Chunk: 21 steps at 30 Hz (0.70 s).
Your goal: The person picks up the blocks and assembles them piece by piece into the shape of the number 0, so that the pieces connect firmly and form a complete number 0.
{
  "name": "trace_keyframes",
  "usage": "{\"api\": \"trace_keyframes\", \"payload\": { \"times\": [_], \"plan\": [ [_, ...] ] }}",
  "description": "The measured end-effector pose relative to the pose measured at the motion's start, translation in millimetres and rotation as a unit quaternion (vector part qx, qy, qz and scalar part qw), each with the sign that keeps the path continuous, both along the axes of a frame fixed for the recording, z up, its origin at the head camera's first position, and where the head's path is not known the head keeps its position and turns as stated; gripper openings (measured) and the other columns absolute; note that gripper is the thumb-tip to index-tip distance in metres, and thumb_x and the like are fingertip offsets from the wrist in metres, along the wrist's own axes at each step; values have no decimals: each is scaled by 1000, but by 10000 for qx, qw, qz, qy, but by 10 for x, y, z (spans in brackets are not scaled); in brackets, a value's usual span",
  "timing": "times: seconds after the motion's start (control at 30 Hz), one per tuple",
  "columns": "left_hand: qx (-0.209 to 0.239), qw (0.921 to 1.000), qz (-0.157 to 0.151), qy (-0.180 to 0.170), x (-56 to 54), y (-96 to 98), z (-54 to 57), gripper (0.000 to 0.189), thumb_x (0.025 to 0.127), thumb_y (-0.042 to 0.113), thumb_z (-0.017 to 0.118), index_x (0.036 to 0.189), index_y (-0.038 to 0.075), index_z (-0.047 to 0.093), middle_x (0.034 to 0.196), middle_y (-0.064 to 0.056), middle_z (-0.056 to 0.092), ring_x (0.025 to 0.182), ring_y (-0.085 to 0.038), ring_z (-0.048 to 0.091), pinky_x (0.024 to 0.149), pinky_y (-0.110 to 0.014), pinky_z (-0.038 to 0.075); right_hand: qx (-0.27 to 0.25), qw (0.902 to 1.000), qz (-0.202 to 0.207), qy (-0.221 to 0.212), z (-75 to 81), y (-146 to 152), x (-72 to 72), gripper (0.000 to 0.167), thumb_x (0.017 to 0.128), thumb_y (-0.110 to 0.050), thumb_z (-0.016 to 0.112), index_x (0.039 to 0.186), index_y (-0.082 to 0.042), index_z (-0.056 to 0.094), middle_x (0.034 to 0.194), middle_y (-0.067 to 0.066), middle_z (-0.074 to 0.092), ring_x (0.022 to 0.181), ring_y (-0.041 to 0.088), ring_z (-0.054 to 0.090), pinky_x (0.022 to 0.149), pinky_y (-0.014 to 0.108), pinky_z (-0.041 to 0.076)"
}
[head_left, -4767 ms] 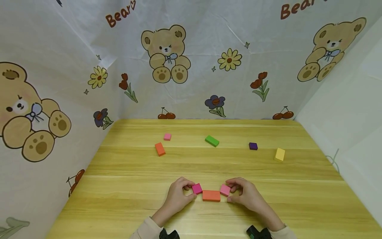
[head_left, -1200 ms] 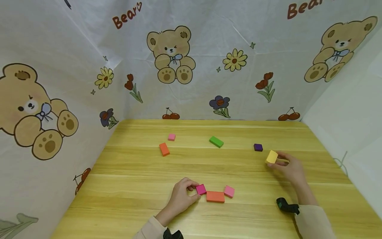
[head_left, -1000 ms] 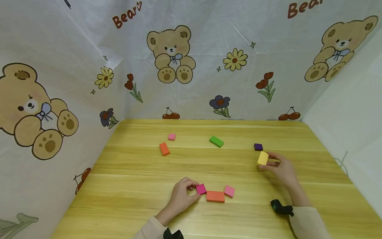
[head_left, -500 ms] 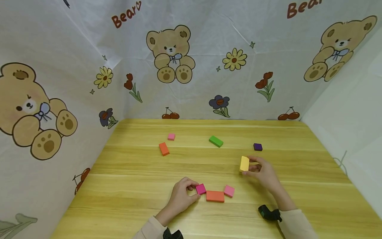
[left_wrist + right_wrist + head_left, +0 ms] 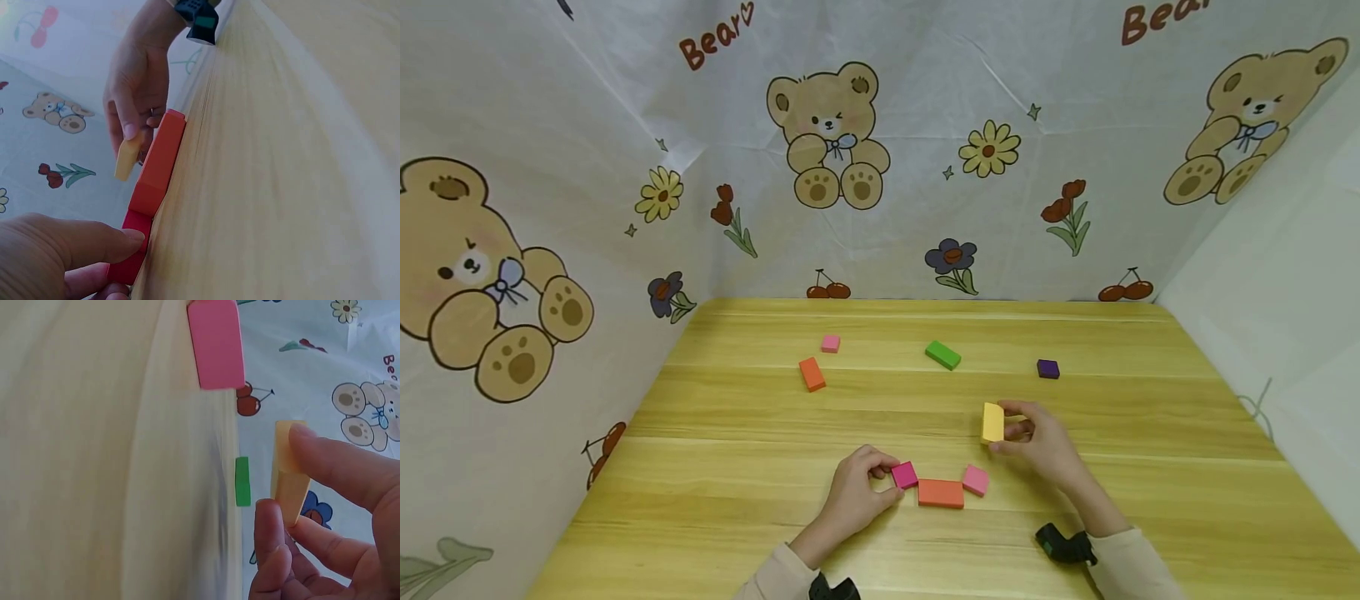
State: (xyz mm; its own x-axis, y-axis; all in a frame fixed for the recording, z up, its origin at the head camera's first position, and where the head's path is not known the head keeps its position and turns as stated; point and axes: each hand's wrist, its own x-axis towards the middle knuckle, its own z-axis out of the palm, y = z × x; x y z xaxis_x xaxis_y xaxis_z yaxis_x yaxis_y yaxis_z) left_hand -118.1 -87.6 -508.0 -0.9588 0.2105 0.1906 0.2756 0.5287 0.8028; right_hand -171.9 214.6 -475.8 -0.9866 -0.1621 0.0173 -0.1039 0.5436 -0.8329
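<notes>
Right-hand fingers (image 5: 331,547) pinch the yellow block (image 5: 289,489) between them.

Yellow block (image 5: 289,467) partly hidden, leftmost bear print (image 5: 482,308) cropped

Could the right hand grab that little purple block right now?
Probably not: the right hand pinches the yellow block, though nothing seems to stand between that hand and the purple block.

Blocks (image 5: 940,493) on table (image 5: 700,467), sheet (image 5: 868,250) behind
</notes>
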Motion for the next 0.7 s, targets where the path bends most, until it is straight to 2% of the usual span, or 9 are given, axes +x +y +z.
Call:
{"api": "trace_keyframes", "payload": {
  "times": [0.27,0.5,0.7],
  "plan": [
    [-17,10000,10,-26,1,1,-4,26,72,10,84,97,10,74,88,4,64,77,-4,54,70,-21,47,-83,9995,312,-15,-56,-71,20,66,73,-9,85,131,4,56,117,20,57,85,18,61,67,20,52],
    [1,10000,18,-34,3,3,3,26,72,10,84,96,10,74,88,4,64,77,-4,54,70,-20,47,-15,9982,593,6,-95,-93,27,66,74,-13,84,131,5,56,115,18,59,88,20,59,66,20,49],
    [8,10000,13,-29,0,2,1,26,72,10,84,96,10,74,88,4,64,76,-4,53,69,-20,46,129,9979,632,24,-91,-117,35,67,74,-17,85,130,5,56,111,15,60,87,19,56,64,20,46]
  ]
}}
